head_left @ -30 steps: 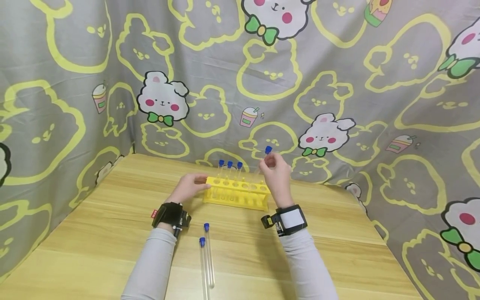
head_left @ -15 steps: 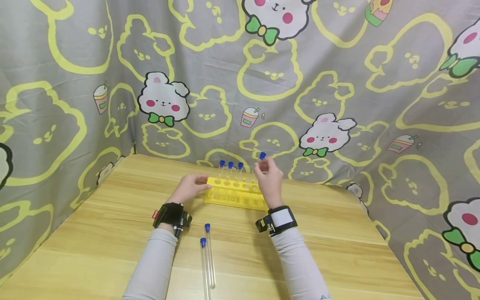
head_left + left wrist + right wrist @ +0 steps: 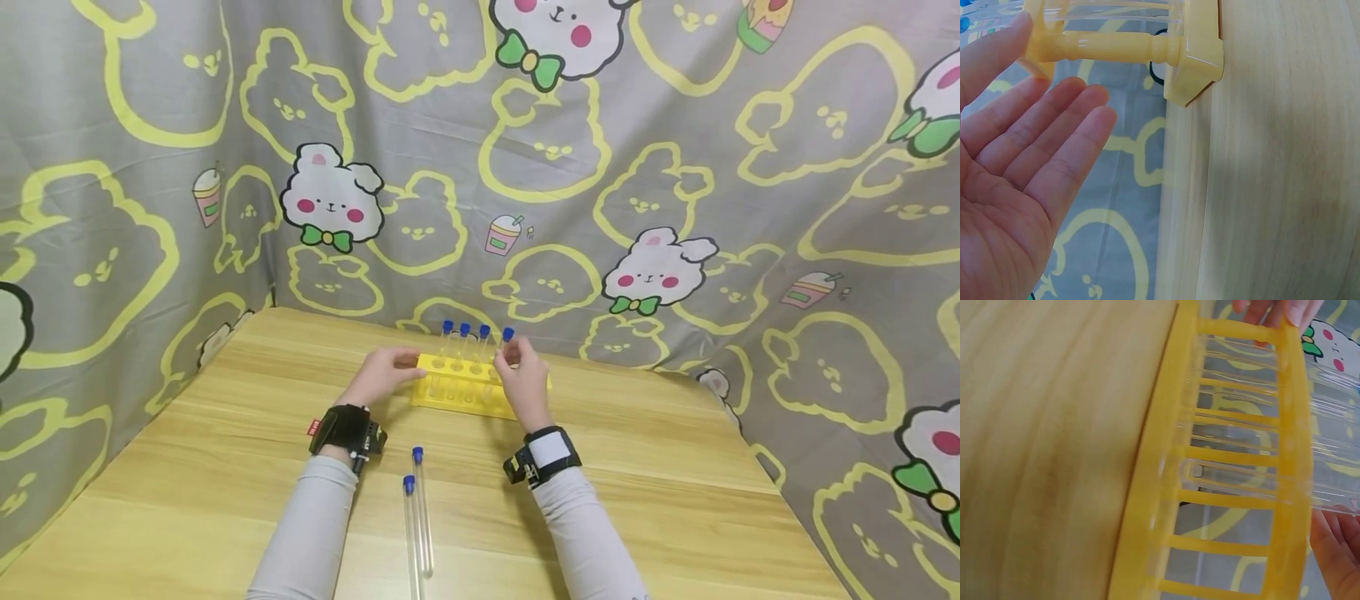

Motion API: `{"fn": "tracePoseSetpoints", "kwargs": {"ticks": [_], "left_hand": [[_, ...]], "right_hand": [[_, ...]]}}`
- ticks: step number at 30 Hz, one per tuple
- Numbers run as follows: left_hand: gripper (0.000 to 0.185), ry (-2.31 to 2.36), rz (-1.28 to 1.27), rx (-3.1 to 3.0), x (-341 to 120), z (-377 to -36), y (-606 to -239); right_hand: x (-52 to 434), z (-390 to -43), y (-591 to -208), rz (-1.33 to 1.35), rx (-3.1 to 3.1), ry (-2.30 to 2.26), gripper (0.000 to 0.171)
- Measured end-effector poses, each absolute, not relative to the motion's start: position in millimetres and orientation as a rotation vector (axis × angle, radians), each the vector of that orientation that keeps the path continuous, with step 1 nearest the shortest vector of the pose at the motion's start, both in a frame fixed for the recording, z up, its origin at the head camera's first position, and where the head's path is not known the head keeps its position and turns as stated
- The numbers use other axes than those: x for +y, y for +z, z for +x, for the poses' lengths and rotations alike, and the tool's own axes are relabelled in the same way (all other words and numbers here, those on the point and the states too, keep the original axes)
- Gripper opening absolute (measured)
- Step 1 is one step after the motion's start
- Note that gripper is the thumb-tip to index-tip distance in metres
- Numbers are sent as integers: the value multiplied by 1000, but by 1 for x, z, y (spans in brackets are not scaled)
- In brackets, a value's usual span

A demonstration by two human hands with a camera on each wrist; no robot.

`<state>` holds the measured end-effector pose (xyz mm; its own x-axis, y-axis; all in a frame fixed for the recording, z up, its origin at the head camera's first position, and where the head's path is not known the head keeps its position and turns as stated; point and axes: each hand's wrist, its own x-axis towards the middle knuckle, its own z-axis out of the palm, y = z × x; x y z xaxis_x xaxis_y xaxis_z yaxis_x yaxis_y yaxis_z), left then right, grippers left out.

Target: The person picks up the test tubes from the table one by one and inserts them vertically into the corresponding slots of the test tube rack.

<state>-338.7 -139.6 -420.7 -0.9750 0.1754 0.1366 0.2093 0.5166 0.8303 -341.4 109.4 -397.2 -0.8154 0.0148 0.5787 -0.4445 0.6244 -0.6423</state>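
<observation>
A yellow test tube rack [image 3: 461, 407] stands near the back of the table. My left hand [image 3: 375, 377] pinches the left end of its top plate between thumb and index finger; the other fingers [image 3: 1066, 165] extend past it. My right hand [image 3: 527, 390] pinches a blue-capped test tube [image 3: 508, 334] just below its cap. That tube passes through a hole in the top plate, and its rounded bottom [image 3: 1196, 470] shows close to the base in the right wrist view. Left of it, three capped test tubes [image 3: 465, 330] stand in a row in the rack.
Two more blue-capped test tubes, one farther [image 3: 423, 517] and one nearer [image 3: 411, 525], lie side by side on the wooden table [image 3: 187, 475] between the forearms. A patterned grey curtain [image 3: 427, 92] hangs behind the table and along both sides.
My right hand has moved left and down, bringing the test tube from above the rack's right half down into a hole beside the other three. The left hand keeps its place on the rack.
</observation>
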Motion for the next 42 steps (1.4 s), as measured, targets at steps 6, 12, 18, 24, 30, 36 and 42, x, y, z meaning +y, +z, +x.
{"fn": "tracePoseSetpoints", "kwargs": {"ticks": [6,12,18,24,30,36,42], "left_hand": [[52,-1495,-337,-2706,-139,-338,-421],[53,-1497,-341,-2700,-140,-338,-421],[53,-1491,-345,-2701,-139,-338,-421],[53,-1487,-344,-2701,-139,-338,-420],[52,-1495,-331,-2703,-139,-338,-420],[53,-1509,-335,-2695,-140,-338,-420],[52,-1525,-321,-2701,-139,-337,-420]], "right_hand": [[108,-342,-401,332,-2315,1118,8],[107,-343,-401,320,-2356,1096,10],[106,-343,-401,306,-2381,1075,12],[104,-342,-397,247,-2433,1099,19],[102,-343,-396,192,-2464,1128,22],[105,-344,-396,195,-2457,1162,26],[111,-340,-393,187,-2452,1249,32]]}}
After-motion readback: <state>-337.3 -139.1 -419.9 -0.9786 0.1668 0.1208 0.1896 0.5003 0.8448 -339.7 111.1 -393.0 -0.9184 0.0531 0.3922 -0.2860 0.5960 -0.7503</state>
